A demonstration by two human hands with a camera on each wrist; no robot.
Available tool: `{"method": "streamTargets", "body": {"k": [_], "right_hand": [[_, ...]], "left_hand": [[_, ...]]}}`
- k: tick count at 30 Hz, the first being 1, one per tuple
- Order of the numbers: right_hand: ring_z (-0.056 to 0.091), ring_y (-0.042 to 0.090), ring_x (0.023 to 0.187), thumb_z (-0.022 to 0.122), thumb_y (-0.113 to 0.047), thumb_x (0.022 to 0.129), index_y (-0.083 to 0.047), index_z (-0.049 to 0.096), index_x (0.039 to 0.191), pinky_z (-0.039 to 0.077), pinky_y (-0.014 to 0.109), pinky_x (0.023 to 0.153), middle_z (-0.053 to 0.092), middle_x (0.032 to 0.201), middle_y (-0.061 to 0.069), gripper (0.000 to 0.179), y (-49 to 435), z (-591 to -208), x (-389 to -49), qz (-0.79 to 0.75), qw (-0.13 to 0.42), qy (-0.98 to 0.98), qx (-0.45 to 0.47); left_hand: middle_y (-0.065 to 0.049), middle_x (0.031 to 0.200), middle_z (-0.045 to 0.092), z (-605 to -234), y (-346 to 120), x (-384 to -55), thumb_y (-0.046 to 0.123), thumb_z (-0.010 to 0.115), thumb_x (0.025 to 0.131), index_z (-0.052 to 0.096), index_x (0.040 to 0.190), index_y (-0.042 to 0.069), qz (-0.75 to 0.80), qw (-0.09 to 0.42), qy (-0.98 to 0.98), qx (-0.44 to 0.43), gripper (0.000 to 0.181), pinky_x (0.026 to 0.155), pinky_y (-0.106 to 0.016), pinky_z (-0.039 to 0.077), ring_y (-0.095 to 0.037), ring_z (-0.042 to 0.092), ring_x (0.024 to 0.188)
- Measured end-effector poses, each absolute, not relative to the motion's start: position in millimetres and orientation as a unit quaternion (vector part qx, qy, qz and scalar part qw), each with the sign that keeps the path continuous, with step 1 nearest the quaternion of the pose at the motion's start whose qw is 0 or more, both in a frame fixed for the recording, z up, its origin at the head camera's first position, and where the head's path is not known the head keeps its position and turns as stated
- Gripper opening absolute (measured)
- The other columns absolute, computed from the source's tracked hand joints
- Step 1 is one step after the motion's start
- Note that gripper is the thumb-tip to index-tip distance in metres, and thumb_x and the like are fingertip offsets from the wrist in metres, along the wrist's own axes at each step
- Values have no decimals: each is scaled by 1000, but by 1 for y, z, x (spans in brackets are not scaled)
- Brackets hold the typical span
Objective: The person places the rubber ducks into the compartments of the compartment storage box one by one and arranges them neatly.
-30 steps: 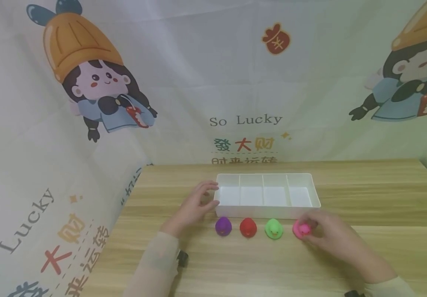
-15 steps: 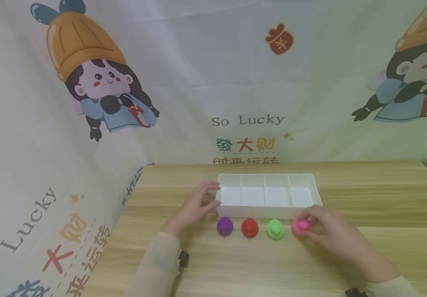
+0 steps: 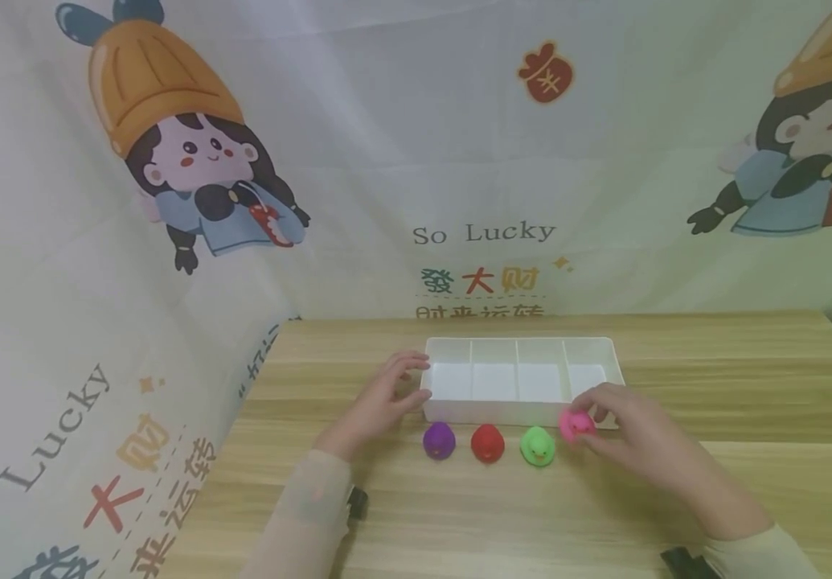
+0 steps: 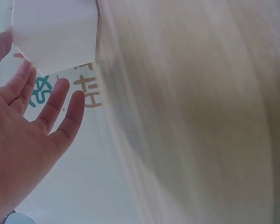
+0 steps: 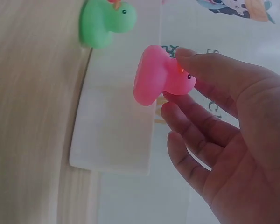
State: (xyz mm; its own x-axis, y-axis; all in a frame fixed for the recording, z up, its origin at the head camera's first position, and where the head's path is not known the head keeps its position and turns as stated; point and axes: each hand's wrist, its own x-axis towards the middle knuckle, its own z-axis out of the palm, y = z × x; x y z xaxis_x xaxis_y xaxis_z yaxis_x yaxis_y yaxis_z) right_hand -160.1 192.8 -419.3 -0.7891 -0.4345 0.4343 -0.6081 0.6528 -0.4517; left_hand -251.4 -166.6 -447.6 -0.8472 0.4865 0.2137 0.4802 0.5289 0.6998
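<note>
My right hand (image 3: 636, 430) pinches a pink rubber duck (image 3: 576, 425) between thumb and fingertips. In the right wrist view the pink duck (image 5: 150, 77) is tilted and off the table, held by its head, with the white box's side wall behind it. That box (image 3: 491, 412) is long and split into several compartments, with no duck inside. At its left end, my left hand (image 3: 387, 398) touches the rim with spread fingers, and the left wrist view has the fingertips (image 4: 31, 70) right at the box's edge. Purple (image 3: 439, 441), red (image 3: 487, 444) and green (image 3: 537, 447) rubber ducks stand before it.
A wood-grain table (image 3: 459, 523) bears everything. A printed cloth (image 3: 358, 201) hangs behind the table and along its left side. Black straps (image 3: 358, 504) sit at both wrists, beside light sleeves (image 3: 307, 507).
My right hand has lifted the pink duck from the row's right end and moved it up and slightly left, to the box's front wall. The left hand has stayed at the box.
</note>
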Motion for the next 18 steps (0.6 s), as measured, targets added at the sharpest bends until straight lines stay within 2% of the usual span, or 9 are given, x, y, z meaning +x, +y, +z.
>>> {"method": "streamTargets", "body": {"k": [14,18], "right_hand": [[49,7,79,70,-39,72,-25,60,94,44,30,68,55,91,-17,28,172,-400,-167,291,139,-903,283],[50,8,79,72,-36,71,-23,60,95,44,29,69,56,91,-15,30,167,-400,-170,291,145,-901,288]], "left_hand": [[3,133,35,-448,-168,-252,27,59,84,45,121,12,393,-8,872,291,42,91,-43,38,-26,42,111],[3,132,36,-449,-168,-253,29,59,84,46,121,13,369,-23,881,296,42,97,-41,30,-18,34,119]]}}
